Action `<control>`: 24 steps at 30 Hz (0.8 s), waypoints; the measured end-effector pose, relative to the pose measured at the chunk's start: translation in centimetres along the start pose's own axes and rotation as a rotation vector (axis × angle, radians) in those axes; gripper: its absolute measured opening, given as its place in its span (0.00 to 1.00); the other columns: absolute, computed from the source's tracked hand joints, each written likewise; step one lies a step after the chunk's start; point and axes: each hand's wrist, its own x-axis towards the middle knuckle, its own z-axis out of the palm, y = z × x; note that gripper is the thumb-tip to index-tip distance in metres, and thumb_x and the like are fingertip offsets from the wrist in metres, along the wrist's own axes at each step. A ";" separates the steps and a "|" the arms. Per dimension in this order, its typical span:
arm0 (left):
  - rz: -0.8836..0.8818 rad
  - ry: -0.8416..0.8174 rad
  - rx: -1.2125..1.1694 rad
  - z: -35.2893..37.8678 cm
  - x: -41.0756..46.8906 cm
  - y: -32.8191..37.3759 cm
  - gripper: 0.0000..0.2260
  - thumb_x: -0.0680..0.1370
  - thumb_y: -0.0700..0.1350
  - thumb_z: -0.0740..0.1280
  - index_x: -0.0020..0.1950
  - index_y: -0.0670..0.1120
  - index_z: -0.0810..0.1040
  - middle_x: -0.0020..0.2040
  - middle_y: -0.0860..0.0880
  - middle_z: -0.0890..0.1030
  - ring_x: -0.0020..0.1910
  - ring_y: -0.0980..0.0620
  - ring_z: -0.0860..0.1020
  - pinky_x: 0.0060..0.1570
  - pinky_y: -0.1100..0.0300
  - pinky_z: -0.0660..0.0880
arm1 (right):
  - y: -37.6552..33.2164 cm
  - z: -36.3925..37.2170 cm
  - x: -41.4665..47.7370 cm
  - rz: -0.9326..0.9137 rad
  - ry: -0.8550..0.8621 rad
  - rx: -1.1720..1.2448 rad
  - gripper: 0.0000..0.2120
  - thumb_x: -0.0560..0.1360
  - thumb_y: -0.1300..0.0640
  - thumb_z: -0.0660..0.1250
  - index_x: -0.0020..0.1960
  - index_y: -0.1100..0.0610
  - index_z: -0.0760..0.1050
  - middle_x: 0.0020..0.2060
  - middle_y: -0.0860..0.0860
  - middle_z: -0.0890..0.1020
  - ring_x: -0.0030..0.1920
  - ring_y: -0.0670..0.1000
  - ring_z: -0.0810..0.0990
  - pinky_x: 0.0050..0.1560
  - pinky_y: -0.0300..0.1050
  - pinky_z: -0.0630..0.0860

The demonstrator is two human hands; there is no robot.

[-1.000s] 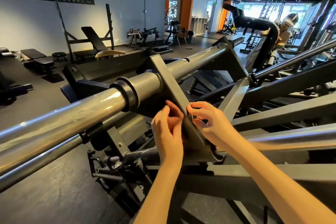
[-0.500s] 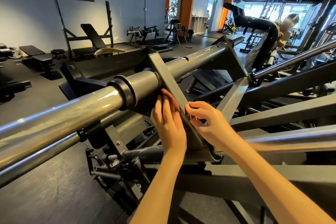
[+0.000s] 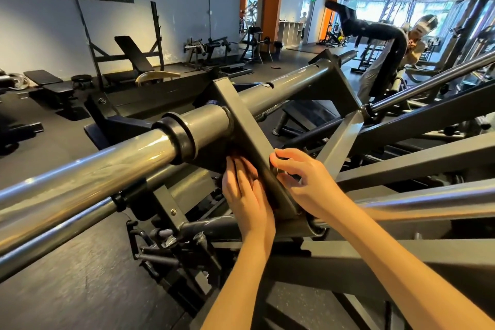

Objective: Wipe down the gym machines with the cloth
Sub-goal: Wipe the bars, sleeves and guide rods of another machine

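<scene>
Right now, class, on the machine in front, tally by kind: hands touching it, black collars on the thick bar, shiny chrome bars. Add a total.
Hands: 2, left hand and right hand, both on the flat strut
Black collars: 1
Shiny chrome bars: 4, thick bar, thin rod below it, lower right bar, upper right rod
Total: 7

A thick bar (image 3: 93,169) runs from lower left up to the right, crossed by a slanted strut (image 3: 247,128), with the left hand (image 3: 246,195) against the strut's left face, the right hand (image 3: 305,185) at its right edge, and a bench (image 3: 132,55) behind, near the wall (image 3: 53,35).
</scene>
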 end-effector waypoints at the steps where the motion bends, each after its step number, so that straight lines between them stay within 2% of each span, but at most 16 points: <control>1: 0.034 -0.042 0.044 -0.6 -1.8 0.0 0.20 0.83 0.44 0.57 0.72 0.61 0.64 0.71 0.56 0.68 0.69 0.60 0.69 0.67 0.61 0.70 | 0.0 -0.1 0.0 -0.001 -0.008 0.007 0.21 0.77 0.64 0.66 0.69 0.54 0.73 0.69 0.48 0.71 0.70 0.47 0.67 0.68 0.37 0.64; 3: 0.161 -0.194 -0.024 -1.3 -4.9 -0.8 0.22 0.83 0.46 0.56 0.77 0.55 0.56 0.76 0.53 0.60 0.76 0.59 0.58 0.74 0.61 0.58 | 0.2 -0.2 0.0 -0.009 -0.025 0.023 0.21 0.77 0.63 0.67 0.69 0.54 0.73 0.68 0.48 0.72 0.70 0.48 0.67 0.70 0.42 0.66; 4: 0.201 -0.197 0.096 -1.4 -5.1 -1.4 0.23 0.82 0.46 0.55 0.77 0.52 0.55 0.77 0.51 0.59 0.77 0.58 0.54 0.75 0.62 0.54 | 0.3 -0.2 0.1 -0.012 -0.028 0.022 0.21 0.77 0.63 0.67 0.69 0.54 0.73 0.68 0.48 0.72 0.70 0.48 0.67 0.70 0.44 0.66; 6: 0.208 -0.143 0.079 -0.8 -2.6 -0.1 0.22 0.82 0.47 0.54 0.77 0.54 0.58 0.75 0.49 0.63 0.76 0.53 0.58 0.73 0.61 0.59 | 0.3 -0.1 0.1 -0.010 -0.022 0.018 0.20 0.77 0.63 0.67 0.68 0.54 0.74 0.68 0.48 0.72 0.70 0.48 0.67 0.70 0.44 0.66; 8: 0.118 -0.075 0.113 -0.6 1.6 1.7 0.22 0.81 0.49 0.52 0.77 0.55 0.58 0.75 0.47 0.63 0.75 0.47 0.62 0.70 0.54 0.66 | 0.4 0.2 0.1 -0.026 0.015 0.014 0.19 0.77 0.64 0.66 0.67 0.55 0.75 0.67 0.49 0.73 0.69 0.48 0.69 0.70 0.44 0.67; 10: 0.142 -0.070 0.074 -0.4 3.5 1.8 0.23 0.81 0.48 0.51 0.77 0.53 0.54 0.76 0.45 0.60 0.75 0.44 0.61 0.71 0.44 0.65 | 0.3 0.3 0.1 -0.050 0.034 0.002 0.18 0.77 0.65 0.66 0.66 0.54 0.76 0.65 0.46 0.73 0.67 0.47 0.71 0.68 0.41 0.68; 12: 0.236 -0.093 0.116 -0.4 1.6 0.2 0.23 0.81 0.45 0.53 0.77 0.49 0.56 0.76 0.45 0.61 0.75 0.44 0.61 0.72 0.42 0.63 | 0.4 0.2 0.0 -0.076 0.025 0.006 0.18 0.77 0.63 0.67 0.65 0.52 0.76 0.63 0.44 0.72 0.66 0.44 0.70 0.67 0.37 0.68; 14: 0.227 -0.196 0.125 -1.0 -3.1 -0.7 0.25 0.82 0.47 0.52 0.79 0.54 0.51 0.79 0.53 0.53 0.77 0.46 0.56 0.73 0.40 0.61 | 0.4 0.0 0.0 -0.078 0.009 0.019 0.17 0.77 0.62 0.66 0.65 0.51 0.76 0.64 0.43 0.72 0.66 0.42 0.69 0.66 0.36 0.66; 15: 0.192 -0.259 0.119 -1.4 -5.0 -0.9 0.26 0.82 0.50 0.52 0.79 0.61 0.46 0.79 0.59 0.48 0.78 0.48 0.53 0.73 0.39 0.59 | 0.3 -0.2 0.0 -0.072 0.002 0.022 0.18 0.77 0.62 0.66 0.65 0.51 0.76 0.63 0.42 0.72 0.66 0.41 0.68 0.66 0.34 0.65; 16: 0.180 -0.301 0.112 -1.6 -6.1 -1.1 0.27 0.82 0.52 0.52 0.76 0.67 0.44 0.77 0.64 0.47 0.78 0.50 0.52 0.74 0.39 0.57 | 0.4 -0.2 0.0 -0.070 0.004 0.020 0.18 0.77 0.63 0.66 0.65 0.51 0.76 0.63 0.42 0.71 0.66 0.40 0.67 0.65 0.32 0.63; 17: 0.226 -0.297 0.112 -1.5 -5.5 -0.8 0.27 0.81 0.52 0.54 0.74 0.71 0.46 0.77 0.65 0.51 0.78 0.52 0.54 0.74 0.40 0.57 | 0.4 -0.1 0.1 -0.066 0.005 0.007 0.18 0.77 0.63 0.66 0.66 0.52 0.76 0.64 0.43 0.72 0.66 0.40 0.66 0.63 0.28 0.62; 18: 0.271 -0.248 0.120 -1.2 -4.2 -1.0 0.27 0.80 0.50 0.57 0.74 0.71 0.51 0.76 0.62 0.57 0.77 0.53 0.57 0.74 0.41 0.58 | 0.5 0.0 0.1 -0.059 0.006 -0.010 0.18 0.78 0.63 0.65 0.66 0.52 0.75 0.65 0.45 0.72 0.66 0.40 0.65 0.62 0.25 0.61; 19: 0.276 -0.204 0.093 -1.1 -2.4 -0.7 0.26 0.79 0.48 0.58 0.75 0.65 0.57 0.75 0.57 0.61 0.75 0.52 0.61 0.74 0.43 0.59 | 0.5 0.0 0.1 -0.048 0.004 -0.028 0.18 0.78 0.64 0.65 0.67 0.53 0.75 0.66 0.46 0.72 0.66 0.39 0.65 0.60 0.22 0.60; 21: 0.197 -0.141 -0.012 -0.5 0.9 -0.2 0.24 0.79 0.45 0.56 0.76 0.52 0.59 0.75 0.49 0.63 0.74 0.47 0.63 0.74 0.48 0.60 | 0.5 0.1 0.1 -0.050 0.016 -0.042 0.18 0.78 0.63 0.65 0.67 0.53 0.75 0.67 0.47 0.73 0.65 0.39 0.65 0.59 0.21 0.60; 22: 0.147 -0.097 -0.030 0.1 1.8 -0.6 0.24 0.79 0.46 0.55 0.76 0.53 0.59 0.75 0.48 0.63 0.74 0.47 0.63 0.74 0.49 0.60 | 0.5 0.1 0.1 -0.055 0.018 -0.036 0.18 0.78 0.63 0.66 0.66 0.53 0.75 0.66 0.47 0.73 0.65 0.40 0.66 0.59 0.21 0.61; 24: 0.009 -0.050 -0.109 -0.2 1.2 0.2 0.23 0.80 0.48 0.59 0.74 0.63 0.62 0.74 0.51 0.65 0.72 0.52 0.66 0.72 0.44 0.65 | 0.4 0.1 0.0 -0.059 0.009 -0.014 0.18 0.77 0.62 0.67 0.66 0.53 0.75 0.65 0.45 0.72 0.66 0.41 0.67 0.61 0.24 0.62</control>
